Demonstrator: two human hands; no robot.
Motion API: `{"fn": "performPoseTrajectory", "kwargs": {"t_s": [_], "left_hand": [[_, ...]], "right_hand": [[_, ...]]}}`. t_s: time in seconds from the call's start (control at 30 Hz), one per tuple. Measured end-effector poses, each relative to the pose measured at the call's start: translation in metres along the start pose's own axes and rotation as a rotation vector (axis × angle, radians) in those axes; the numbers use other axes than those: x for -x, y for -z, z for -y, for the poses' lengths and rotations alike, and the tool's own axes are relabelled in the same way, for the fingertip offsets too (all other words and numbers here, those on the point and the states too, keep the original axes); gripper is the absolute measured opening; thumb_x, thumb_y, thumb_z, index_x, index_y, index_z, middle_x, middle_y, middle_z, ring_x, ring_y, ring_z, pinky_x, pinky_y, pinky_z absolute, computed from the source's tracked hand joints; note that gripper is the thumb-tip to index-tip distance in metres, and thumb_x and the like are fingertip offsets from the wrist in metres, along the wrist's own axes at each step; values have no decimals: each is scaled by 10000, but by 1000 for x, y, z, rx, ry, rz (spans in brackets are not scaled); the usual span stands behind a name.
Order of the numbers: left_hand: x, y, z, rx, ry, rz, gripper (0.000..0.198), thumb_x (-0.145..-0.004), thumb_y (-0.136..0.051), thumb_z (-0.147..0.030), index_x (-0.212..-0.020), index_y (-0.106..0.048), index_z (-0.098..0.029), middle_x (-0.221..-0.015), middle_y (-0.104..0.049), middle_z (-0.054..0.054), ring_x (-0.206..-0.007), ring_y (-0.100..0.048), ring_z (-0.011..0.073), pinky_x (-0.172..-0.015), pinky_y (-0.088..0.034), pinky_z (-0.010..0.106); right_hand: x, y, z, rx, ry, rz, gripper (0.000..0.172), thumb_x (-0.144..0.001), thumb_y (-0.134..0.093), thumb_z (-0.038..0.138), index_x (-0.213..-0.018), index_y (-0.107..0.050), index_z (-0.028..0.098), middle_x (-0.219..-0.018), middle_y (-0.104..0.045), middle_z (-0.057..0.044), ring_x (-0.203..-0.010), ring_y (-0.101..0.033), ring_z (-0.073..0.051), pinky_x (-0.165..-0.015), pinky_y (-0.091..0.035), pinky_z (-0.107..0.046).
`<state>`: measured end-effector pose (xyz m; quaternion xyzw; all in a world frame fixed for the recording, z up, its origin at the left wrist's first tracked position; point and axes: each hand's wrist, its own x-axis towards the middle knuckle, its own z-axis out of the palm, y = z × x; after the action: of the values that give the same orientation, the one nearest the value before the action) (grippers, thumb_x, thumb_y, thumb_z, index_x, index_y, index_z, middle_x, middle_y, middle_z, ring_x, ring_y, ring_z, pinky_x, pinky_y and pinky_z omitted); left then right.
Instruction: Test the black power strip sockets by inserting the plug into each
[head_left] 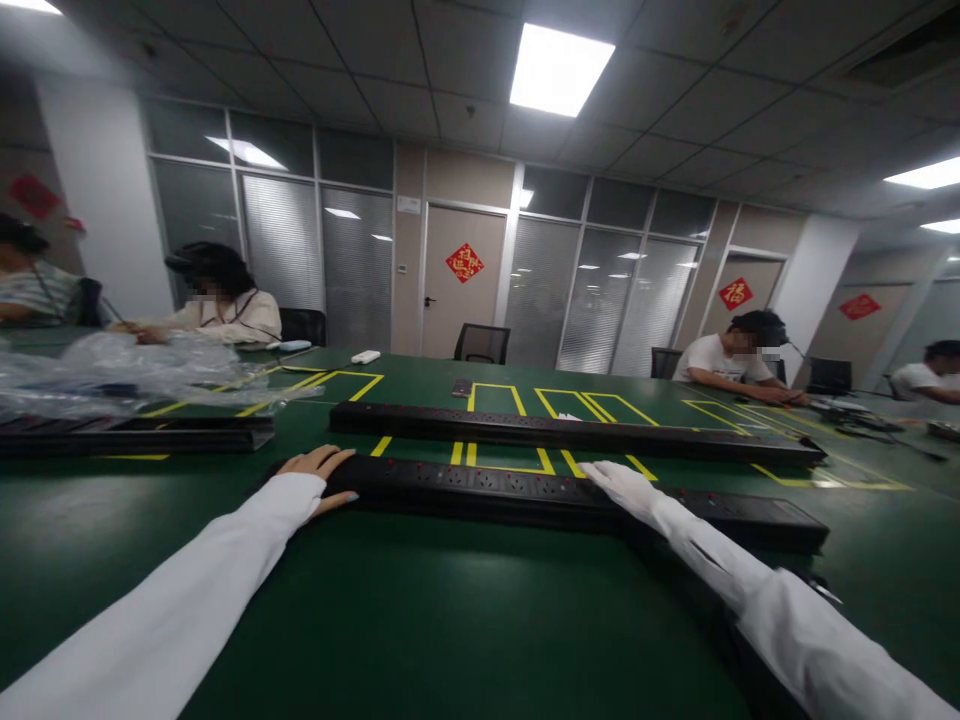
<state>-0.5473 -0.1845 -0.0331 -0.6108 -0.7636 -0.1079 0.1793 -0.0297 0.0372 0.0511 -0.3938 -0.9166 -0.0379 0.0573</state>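
A long black power strip (480, 490) with several sockets and small red parts lies across the green table in front of me. My left hand (321, 468) is closed over its left end, fingers on top and thumb along the near side. On the right part of the same strip rests my right hand (621, 482), in a white covering, its fingers reaching over the far edge; its thumb is hidden. A second black power strip (525, 428) lies behind it, roughly parallel and apart from my hands.
At left, clear plastic wrapping (165, 365) lies by a black channel-like bar (225, 436). Yellow tape outlines (495, 387) mark the green table (480, 620). A dark phone-like object (462, 388) and a white object (365, 357) lie farther back. Several people sit around; cables (862, 415) lie at right.
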Motion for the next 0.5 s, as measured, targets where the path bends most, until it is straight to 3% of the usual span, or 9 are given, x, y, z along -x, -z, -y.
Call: {"fn": "performPoseTrajectory", "kwargs": {"t_s": [0.1,0.17,0.33,0.43,0.5], "left_hand": [[-4,4,-25,-7,149,4,730,-686,-542,-584,-1279,-447,-171,-1314,-454,163,-1231,-379,348,-1002,-289,505],[-13,11,-57,76,163,-47,640,-710,-540,-545,-1234,-488,-180,-1308,-463,152,-1225,-393,334,-1012,-270,527],[-47,29,-169,763,-93,-227,375,-715,-596,-450,-1031,-595,-249,-1078,-608,54,-997,-581,229,-909,-430,363],[-67,30,-213,1268,80,-295,469,-649,-687,-407,-1041,-549,-190,-998,-611,84,-845,-622,196,-800,-482,333],[-74,26,-220,1342,143,-256,448,-659,-688,-408,-1000,-540,-158,-887,-627,74,-690,-621,160,-673,-499,304]], "right_hand": [[-45,5,51,36,-55,58,482,-891,-272,465,-957,-664,191,-984,-661,-112,-935,-610,-232,-799,-447,-333],[-84,6,89,25,-43,47,493,-875,-302,492,-865,-681,177,-952,-669,-117,-936,-607,-247,-793,-439,-331],[-175,13,180,-59,-5,-14,525,-852,-318,549,-939,-680,178,-1036,-656,-119,-993,-587,-260,-814,-428,-336],[-203,14,216,-132,-35,-15,539,-851,-336,554,-1008,-667,159,-1066,-645,-141,-1001,-590,-266,-798,-438,-341],[-209,12,226,-183,-70,-10,531,-866,-332,533,-1027,-662,150,-1074,-641,-151,-1006,-590,-267,-791,-442,-343]]}}
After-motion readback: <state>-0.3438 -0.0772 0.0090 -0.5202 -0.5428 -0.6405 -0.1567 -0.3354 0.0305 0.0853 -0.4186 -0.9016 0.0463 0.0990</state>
